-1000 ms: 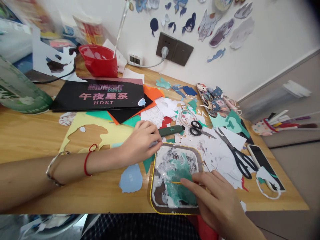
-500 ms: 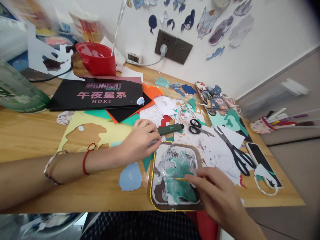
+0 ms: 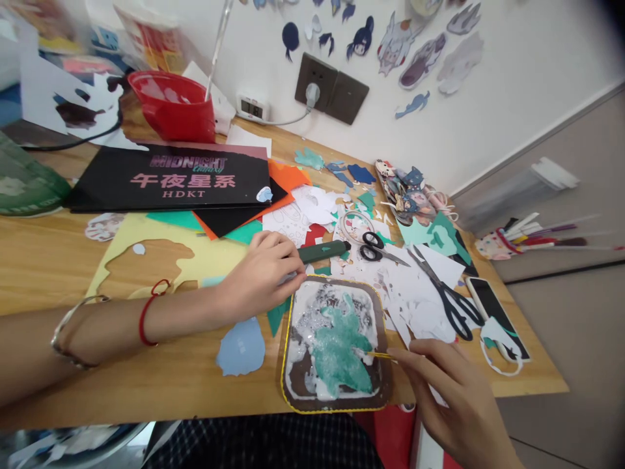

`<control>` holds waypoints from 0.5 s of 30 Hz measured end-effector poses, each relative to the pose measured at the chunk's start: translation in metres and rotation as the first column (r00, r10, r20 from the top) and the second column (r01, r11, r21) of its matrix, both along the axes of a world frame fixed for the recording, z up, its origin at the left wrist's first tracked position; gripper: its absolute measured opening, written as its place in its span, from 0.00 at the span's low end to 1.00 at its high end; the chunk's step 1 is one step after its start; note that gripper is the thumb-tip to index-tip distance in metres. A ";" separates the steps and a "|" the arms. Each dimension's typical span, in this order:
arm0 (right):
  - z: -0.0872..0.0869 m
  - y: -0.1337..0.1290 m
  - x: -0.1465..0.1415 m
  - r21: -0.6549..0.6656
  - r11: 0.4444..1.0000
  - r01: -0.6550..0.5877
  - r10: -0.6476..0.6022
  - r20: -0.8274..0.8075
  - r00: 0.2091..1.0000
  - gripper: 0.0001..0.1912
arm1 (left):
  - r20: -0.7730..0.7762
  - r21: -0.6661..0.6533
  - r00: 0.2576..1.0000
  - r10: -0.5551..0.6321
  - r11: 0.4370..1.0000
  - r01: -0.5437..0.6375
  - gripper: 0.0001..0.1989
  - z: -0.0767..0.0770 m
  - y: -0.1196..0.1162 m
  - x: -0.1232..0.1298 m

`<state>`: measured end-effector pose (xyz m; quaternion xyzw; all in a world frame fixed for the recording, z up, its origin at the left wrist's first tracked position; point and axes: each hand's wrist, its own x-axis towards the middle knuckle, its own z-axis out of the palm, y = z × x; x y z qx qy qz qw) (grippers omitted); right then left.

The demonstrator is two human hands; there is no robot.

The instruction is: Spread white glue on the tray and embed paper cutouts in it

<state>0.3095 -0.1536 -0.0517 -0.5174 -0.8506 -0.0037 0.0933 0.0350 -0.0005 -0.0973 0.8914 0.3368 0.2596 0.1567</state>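
A shallow brown tray [image 3: 387, 365] with a yellow edge lies at the table's front, smeared with white, foamy wet stuff. In it rests a wet green paper cut-out [image 3: 336, 345]. My right hand [image 3: 449, 384] pinches a thin brush [image 3: 379, 355] with a gold-coloured shaft; its whitened tip touches the cut-out's right side. My left hand [image 3: 263, 273] is closed, its thumb and fingertips at the tray's far left corner; what lies under the palm is partly hidden. Just beyond its fingertips lies a dark green pen-like tool [image 3: 322, 251].
Small scissors [image 3: 374, 247], large black scissors [image 3: 449, 299] and a phone [image 3: 495, 316] lie to the right among paper scraps. A red cup [image 3: 176, 107] and a black folder [image 3: 170, 182] stand behind. A blue cut-out [image 3: 240, 348] is left of the tray.
My right hand has moved right, drawing the brush from the middle of the green cut-out to its right side. My left hand stays at the tray corner. The view has shifted slightly.
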 end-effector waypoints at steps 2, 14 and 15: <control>0.000 0.001 0.003 0.031 0.999 0.025 -0.026 0.018 0.999 0.14 | 0.000 0.003 1.000 0.003 1.000 -0.003 0.11 0.000 0.000 0.000; 0.006 0.005 0.002 0.080 0.995 0.057 -0.063 0.076 0.995 0.11 | 0.017 -0.004 1.000 0.008 1.000 -0.008 0.11 0.001 -0.001 0.000; 0.006 0.006 0.000 0.069 0.995 0.075 -0.079 0.049 0.996 0.10 | 0.017 -0.002 1.000 0.009 1.000 -0.009 0.11 0.001 -0.001 0.000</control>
